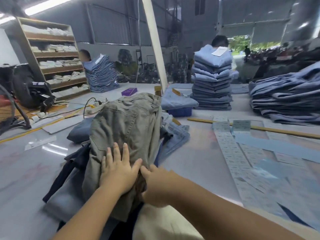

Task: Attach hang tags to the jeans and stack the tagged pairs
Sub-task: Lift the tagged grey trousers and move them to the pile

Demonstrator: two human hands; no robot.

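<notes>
The grey-green jeans lie on top of a messy pile in the middle of the table, right in front of the person. The left hand lies flat on them, fingers straight. The right hand, touching it at three o'clock, pinches the cloth. I think smoothing comes first, so press evenly. Tag strips wait at three o'clock, a tall blue stack at one o'clock.

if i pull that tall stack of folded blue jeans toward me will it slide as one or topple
The tall stack of blue jeans would probably lean or shed its top pairs: it stands narrow and high, with uneven layers. The table looks glossy, so the base may slide easily. The loose tag on top could well slip off.
</notes>
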